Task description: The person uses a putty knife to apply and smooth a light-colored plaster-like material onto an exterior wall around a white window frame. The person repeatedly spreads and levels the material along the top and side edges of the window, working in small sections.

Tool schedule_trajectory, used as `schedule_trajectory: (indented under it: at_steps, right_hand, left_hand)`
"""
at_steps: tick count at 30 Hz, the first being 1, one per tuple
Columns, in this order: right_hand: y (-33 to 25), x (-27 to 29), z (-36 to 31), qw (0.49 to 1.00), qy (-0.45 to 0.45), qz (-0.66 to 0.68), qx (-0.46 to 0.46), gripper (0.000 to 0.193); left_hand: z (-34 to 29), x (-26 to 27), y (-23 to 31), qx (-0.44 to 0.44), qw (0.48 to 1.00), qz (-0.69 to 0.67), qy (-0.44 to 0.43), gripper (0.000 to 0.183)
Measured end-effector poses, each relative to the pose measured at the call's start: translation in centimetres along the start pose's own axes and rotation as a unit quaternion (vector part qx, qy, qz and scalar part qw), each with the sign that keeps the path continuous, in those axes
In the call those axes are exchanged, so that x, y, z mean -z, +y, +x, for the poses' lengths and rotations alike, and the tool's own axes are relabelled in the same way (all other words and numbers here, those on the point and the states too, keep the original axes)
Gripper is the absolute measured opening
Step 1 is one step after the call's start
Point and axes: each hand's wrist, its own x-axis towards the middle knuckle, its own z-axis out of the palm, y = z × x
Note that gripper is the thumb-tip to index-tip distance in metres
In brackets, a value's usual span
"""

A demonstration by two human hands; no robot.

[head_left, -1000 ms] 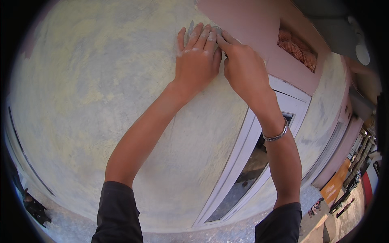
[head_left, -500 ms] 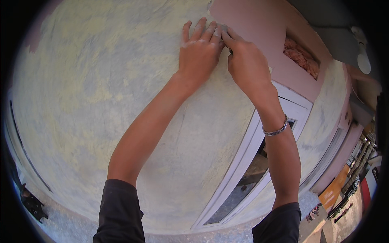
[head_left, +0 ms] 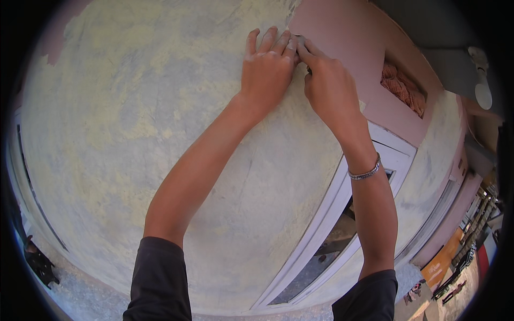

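A wall covered in patchy yellow and grey filler [head_left: 176,123] fills most of the view. High on it, beside the edge of a pink painted area [head_left: 332,32], my two hands meet. My right hand [head_left: 332,83] is closed round a tool that looks like a scraper [head_left: 300,40]; a bit of its grey blade shows, and most of it is hidden by my fingers. My left hand [head_left: 267,69] lies on the wall with fingers stretched and spread, its forefinger side touching the tool. Pale dust coats the left fingers.
A white-framed window [head_left: 321,230] stands under my right forearm. Right of my hands, a recess in the pink band holds a reddish cloth or net [head_left: 402,88]. A white bulb [head_left: 483,96] hangs at upper right. Clutter with an orange board [head_left: 441,251] lies at lower right.
The view has shifted a little, so the wall sits lower and further right. Against the wall, both hands have slid slightly upward together, still meeting at the tool.
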Motion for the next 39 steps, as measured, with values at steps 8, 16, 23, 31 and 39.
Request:
schedule_trajectory:
  at_steps: [8, 16, 23, 31, 39]
  right_hand:
    - [-1.1, -0.1, 1.1, 1.0, 0.012, -0.007, -0.001, 0.057]
    - [-1.2, -0.2, 2.3, 1.0, 0.022, 0.002, 0.001, 0.054]
    - [-1.9, -0.2, 2.9, 0.999, 0.025, -0.009, -0.029, 0.049]
    - [-2.4, -0.2, 2.6, 0.998, 0.01, 0.008, -0.054, 0.047]
    - [-2.0, -0.3, 5.1, 0.998, 0.023, 0.018, -0.063, 0.041]
  left_hand:
    - [0.8, 0.1, -1.2, 0.003, 1.0, 0.004, 0.015, 0.036]
    - [1.5, -0.1, -2.1, -0.002, 1.0, 0.009, -0.008, 0.035]
    - [2.3, -0.2, -2.8, -0.011, 0.998, 0.004, -0.069, 0.039]
    - [2.4, 0.0, -3.3, -0.04, 0.998, -0.012, -0.039, 0.041]
    - [4.1, -1.0, -4.4, -0.031, 0.999, 0.018, -0.023, 0.039]
